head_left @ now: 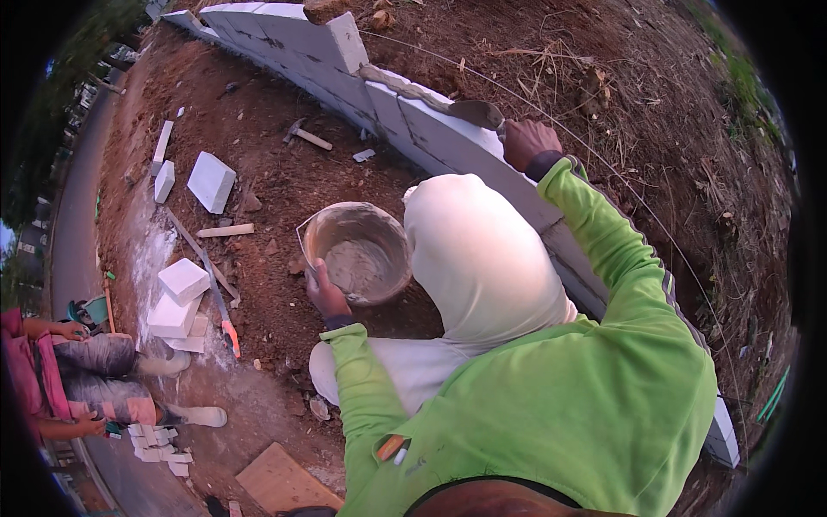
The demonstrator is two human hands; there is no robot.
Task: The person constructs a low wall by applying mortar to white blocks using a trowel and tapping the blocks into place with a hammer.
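My right hand (pixel 527 144) is closed round the handle of a trowel (pixel 476 113). Its blade lies along the top of a low wall of pale blocks (pixel 405 121). A strip of grey mortar (pixel 401 84) runs along that top, from the blade to a raised block (pixel 345 43). My left hand (pixel 326 295) grips the near left rim of a bucket (pixel 398 241), which stands tilted on the soil beside my bent knee. Wet grey mortar (pixel 355 265) lies in the bucket.
A taut string (pixel 534 103) runs beyond the wall. Left of the bucket lie a hammer (pixel 307 136), a handsaw (pixel 207 263), a wooden stick (pixel 226 231) and loose white blocks (pixel 211 183). Another person (pixel 95 370) sits at the far left. A brown board (pixel 284 482) lies near the lower edge.
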